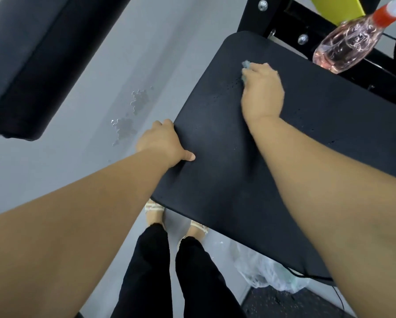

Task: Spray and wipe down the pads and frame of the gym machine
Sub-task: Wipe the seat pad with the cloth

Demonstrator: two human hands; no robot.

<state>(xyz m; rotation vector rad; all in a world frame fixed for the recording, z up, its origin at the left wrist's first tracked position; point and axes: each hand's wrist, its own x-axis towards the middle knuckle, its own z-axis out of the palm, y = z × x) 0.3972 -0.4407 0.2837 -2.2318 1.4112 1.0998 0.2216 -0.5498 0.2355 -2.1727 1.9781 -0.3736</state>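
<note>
My right-hand grip [262, 90] pinches a pale blue cloth [246, 64] at the black padded seat's [215, 180] far edge; my left-hand grip [162, 143] clasps its left edge. I'd wipe firmly through the droplets [229, 88].

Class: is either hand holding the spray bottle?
No: the spray bottle lies apart by the frame; the right hand holds a cloth on the pad, the left hand grips its edge.

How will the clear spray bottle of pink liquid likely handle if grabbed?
The clear spray bottle holds pink liquid, so it is probably weighty for its size and sloshy. Its rounded body lies tilted against the black frame, so a nudge may roll it.
</note>
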